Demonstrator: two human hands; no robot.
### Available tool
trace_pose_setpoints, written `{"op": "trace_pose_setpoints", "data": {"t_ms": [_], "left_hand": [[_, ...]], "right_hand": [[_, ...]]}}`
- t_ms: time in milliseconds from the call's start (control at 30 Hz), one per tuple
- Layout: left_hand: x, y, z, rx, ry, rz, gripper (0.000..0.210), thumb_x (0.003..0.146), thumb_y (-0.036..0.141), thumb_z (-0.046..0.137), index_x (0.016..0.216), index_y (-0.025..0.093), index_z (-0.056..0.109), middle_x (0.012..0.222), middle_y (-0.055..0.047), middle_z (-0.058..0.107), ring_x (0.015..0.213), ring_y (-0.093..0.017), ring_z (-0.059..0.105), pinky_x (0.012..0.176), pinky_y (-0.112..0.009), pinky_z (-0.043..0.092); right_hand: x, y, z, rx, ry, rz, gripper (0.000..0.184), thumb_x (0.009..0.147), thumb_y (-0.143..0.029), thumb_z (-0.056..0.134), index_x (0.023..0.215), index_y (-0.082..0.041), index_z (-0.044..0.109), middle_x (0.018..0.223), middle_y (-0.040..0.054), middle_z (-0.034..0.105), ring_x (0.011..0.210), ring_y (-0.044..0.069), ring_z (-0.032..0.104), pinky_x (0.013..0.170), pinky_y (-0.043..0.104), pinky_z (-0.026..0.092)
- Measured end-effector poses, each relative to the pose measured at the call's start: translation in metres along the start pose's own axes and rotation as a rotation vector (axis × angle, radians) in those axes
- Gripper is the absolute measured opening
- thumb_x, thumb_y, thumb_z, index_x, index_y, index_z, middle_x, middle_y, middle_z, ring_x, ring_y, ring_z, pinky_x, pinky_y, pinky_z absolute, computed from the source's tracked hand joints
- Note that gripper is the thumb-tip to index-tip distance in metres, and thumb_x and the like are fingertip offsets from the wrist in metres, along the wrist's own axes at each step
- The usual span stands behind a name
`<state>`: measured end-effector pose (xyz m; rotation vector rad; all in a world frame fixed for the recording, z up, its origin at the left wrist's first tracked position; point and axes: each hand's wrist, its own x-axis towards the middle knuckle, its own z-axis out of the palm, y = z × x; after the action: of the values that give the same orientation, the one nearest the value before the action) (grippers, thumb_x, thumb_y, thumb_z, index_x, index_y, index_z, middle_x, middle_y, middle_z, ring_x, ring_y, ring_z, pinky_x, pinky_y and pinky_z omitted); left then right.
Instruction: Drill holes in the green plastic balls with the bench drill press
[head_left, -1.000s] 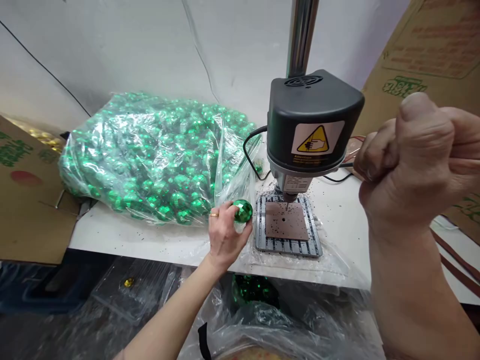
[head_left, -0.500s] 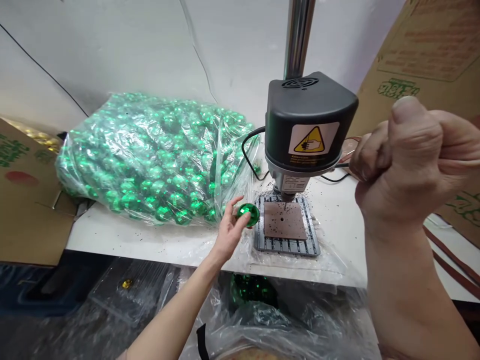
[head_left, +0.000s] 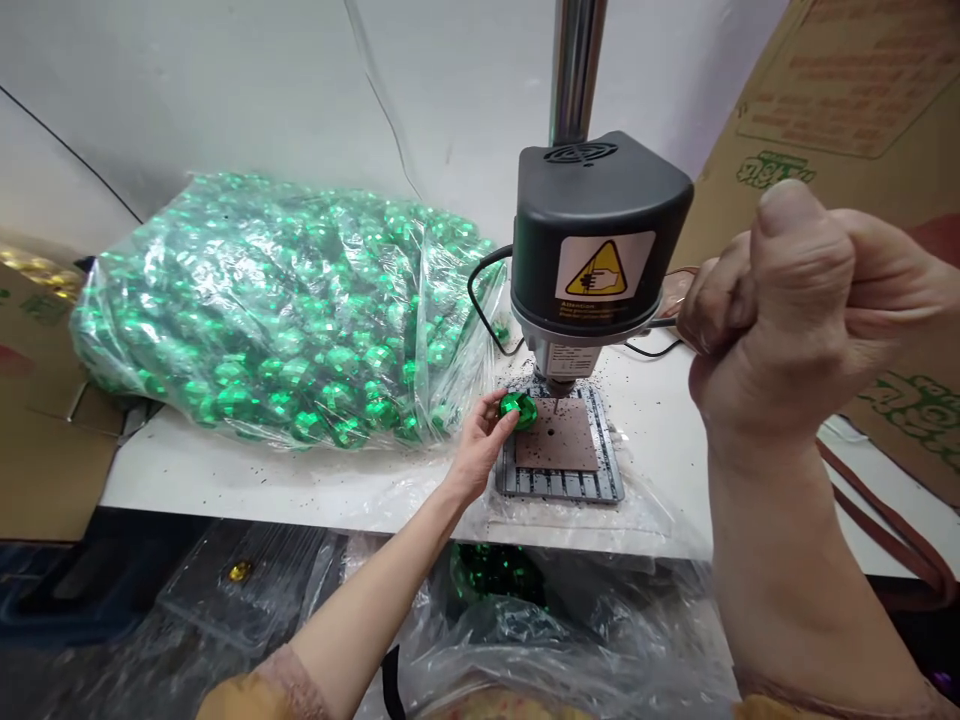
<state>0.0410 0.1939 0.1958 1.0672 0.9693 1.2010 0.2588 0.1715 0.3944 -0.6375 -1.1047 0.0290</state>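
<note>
My left hand pinches a shiny green faceted ball between thumb and fingers. The ball is over the left edge of a brown square board, beside the drill bit. That board lies on the slotted metal base of a small black drill press with a yellow warning label. My right hand is closed in a fist at the machine's right side, around the drill press lever; most of the lever is hidden by the fingers. A dark hole shows in the board.
A large clear bag of green faceted balls fills the table's left side. Cardboard boxes stand at the left and right. Dark shavings surround the base. Below the table edge hangs clear plastic sheeting, with more green balls.
My left hand has carried the green ball rightward, from beside the metal base to over the board's left edge. My right fist keeps its place by the drill press. The view has shifted slightly.
</note>
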Motion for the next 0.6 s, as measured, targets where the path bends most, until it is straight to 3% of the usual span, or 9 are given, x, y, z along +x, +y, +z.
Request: {"op": "trace_pose_setpoints", "data": {"t_ms": [233, 467, 600], "left_hand": [[0.019, -0.025, 0.006, 0.106, -0.118, 0.05, 0.074, 0.09, 0.07, 0.102, 0.142, 0.026, 0.076, 0.141, -0.011, 0.083, 0.14, -0.034, 0.076, 0.125, -0.047, 0.058], [0.023, -0.034, 0.011, 0.147, -0.172, 0.046, 0.078, 0.09, 0.073, 0.101, 0.146, 0.025, 0.075, 0.141, -0.013, 0.082, 0.139, -0.035, 0.075, 0.125, -0.05, 0.058], [0.024, -0.034, 0.009, 0.181, -0.191, 0.069, 0.078, 0.087, 0.068, 0.106, 0.146, 0.026, 0.078, 0.149, -0.014, 0.08, 0.151, -0.04, 0.071, 0.134, -0.054, 0.054]], "right_hand": [[-0.002, 0.001, -0.002, -0.031, -0.027, -0.037, 0.061, 0.112, -0.039, 0.072, 0.06, -0.023, 0.044, 0.056, -0.0054, 0.029, 0.046, 0.009, 0.037, 0.05, 0.035, 0.031], [-0.003, -0.003, -0.002, -0.03, -0.053, -0.027, 0.058, 0.114, -0.038, 0.069, 0.063, -0.024, 0.046, 0.056, -0.0063, 0.03, 0.048, 0.009, 0.036, 0.051, 0.035, 0.035], [-0.003, -0.001, -0.002, -0.028, -0.047, -0.045, 0.061, 0.113, -0.044, 0.071, 0.063, -0.024, 0.044, 0.057, -0.0064, 0.029, 0.048, 0.009, 0.037, 0.05, 0.034, 0.038]]}}
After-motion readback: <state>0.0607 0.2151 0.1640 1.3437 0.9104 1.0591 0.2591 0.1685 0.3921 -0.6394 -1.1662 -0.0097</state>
